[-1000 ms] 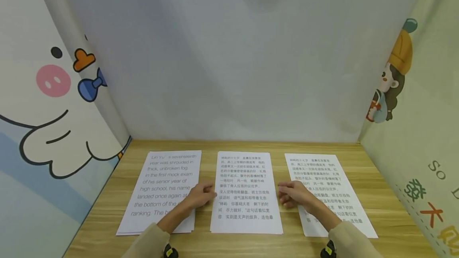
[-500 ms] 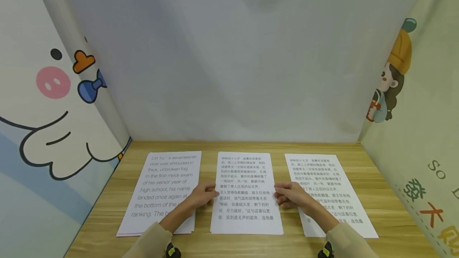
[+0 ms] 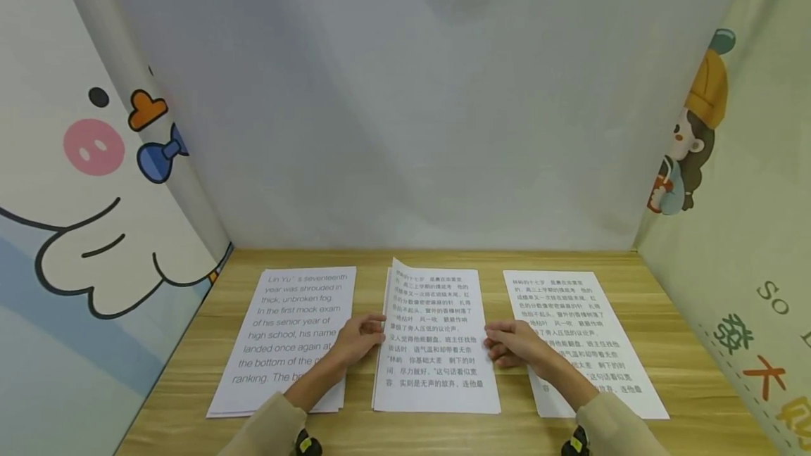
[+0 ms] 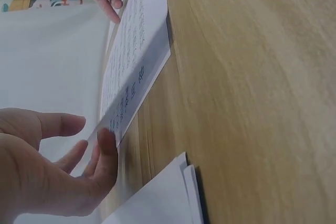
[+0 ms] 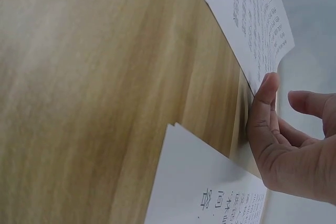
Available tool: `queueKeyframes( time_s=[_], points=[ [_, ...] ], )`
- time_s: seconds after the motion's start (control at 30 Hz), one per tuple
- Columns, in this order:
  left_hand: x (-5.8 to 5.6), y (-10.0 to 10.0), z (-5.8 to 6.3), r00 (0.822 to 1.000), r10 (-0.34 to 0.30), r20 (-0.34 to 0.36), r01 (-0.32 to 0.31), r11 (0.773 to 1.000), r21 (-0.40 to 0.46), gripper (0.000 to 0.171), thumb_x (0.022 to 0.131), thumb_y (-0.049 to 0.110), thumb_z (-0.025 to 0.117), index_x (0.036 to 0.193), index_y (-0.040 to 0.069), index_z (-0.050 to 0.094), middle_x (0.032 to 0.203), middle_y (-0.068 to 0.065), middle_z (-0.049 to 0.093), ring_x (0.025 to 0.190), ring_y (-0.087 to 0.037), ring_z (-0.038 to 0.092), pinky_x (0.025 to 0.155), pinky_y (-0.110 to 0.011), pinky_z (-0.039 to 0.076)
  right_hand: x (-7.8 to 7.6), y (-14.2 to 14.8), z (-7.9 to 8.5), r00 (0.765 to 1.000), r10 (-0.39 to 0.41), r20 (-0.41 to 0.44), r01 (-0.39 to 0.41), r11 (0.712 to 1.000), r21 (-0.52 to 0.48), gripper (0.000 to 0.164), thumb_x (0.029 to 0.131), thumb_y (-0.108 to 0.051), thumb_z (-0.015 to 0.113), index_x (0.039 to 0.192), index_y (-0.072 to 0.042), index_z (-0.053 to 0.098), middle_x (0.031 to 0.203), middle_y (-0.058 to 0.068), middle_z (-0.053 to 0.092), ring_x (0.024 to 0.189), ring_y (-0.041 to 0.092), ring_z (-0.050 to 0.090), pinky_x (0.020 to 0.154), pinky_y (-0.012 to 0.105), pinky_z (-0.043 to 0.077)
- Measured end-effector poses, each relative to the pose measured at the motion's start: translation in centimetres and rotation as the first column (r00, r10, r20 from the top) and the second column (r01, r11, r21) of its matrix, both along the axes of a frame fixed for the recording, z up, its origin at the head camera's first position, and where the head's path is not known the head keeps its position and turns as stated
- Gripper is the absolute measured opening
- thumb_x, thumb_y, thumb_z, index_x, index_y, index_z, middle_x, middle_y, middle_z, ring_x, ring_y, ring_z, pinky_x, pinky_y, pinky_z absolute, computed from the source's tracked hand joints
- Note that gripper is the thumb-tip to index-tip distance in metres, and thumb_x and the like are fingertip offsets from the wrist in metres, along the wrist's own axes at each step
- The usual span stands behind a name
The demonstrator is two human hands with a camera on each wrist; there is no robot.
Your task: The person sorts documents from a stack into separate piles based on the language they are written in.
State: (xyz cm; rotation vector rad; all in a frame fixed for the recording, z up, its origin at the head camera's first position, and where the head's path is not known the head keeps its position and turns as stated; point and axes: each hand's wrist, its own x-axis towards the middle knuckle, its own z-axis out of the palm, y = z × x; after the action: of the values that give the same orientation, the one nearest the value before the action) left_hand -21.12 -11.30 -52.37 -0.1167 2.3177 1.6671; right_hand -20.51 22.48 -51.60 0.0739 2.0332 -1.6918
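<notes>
A middle stack of printed sheets (image 3: 437, 393) lies between the hands. Its top sheet of paper (image 3: 434, 308) is raised along the left edge, and the far left corner curls up. My left hand (image 3: 358, 339) holds that raised edge between thumb and fingers; in the left wrist view, print shows on the page (image 4: 149, 69) beneath. At the opposite edge, my right hand (image 3: 514, 343) touches the paper with a fingertip. The right wrist view shows its thumb (image 5: 310, 102) standing apart from the fingers.
An English-text stack (image 3: 288, 329) lies to the left, partly under the left forearm. Another stack with Chinese text (image 3: 564, 301) lies to the right, partly covered by the right arm. All rest on a wooden table (image 3: 437, 435) before a pale curtain (image 3: 405, 125).
Both hands came in to the middle stack's edges. Then the left hand moved slightly up, and the top sheet's left side rose. The right hand stayed at the right edge.
</notes>
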Motion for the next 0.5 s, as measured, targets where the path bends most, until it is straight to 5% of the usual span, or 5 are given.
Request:
queueKeyframes(
  time_s=[0.5],
  points=[
    [-0.27, -0.21, -0.44, 0.996, 0.004, 0.086, -0.010, 0.997, 0.075, 0.056, 0.090, -0.005, 0.062, 0.145, -0.004, 0.047, 0.119, -0.020, 0.070, 0.088, -0.018, 0.071, 0.074, -0.033, 0.062, -0.22, 0.71, -0.14, 1.000, 0.014, -0.019, -0.014, 1.000, 0.010, 0.050, 0.106, -0.016, 0.052, 0.144, 0.016, 0.042, 0.103, 0.009, 0.070, 0.081, 0.011, 0.070, 0.073, 0.025, 0.062]
  ],
)
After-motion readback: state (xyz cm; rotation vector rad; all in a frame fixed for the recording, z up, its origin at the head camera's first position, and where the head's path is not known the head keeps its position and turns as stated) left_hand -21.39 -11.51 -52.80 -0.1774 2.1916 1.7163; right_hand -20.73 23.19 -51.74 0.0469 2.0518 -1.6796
